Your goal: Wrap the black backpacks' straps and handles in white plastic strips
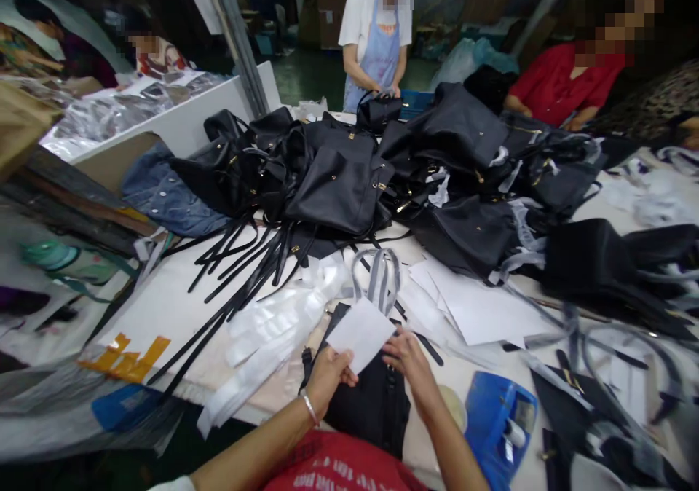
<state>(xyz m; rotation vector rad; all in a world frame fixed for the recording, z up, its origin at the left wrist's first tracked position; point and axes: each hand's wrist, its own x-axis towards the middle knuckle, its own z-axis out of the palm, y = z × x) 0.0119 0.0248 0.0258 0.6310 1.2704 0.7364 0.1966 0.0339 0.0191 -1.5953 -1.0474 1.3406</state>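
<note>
Our left hand [328, 380] pinches the paper [361, 332]; whether our right hand [408, 358] grips it, we can't tell. Likely light, easily creased, it's best held by edges.

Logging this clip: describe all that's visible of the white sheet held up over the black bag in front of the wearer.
The white sheet is small, four-sided and plain, like paper or thin card, with no print discernible. It looks flat, set askew with a corner toward the wearer. The left-hand grip pinches it near that corner, thumb on top; the right-hand grip is at its right edge, contact unclear. Below is the black bag; whether they touch is unclear.
</note>
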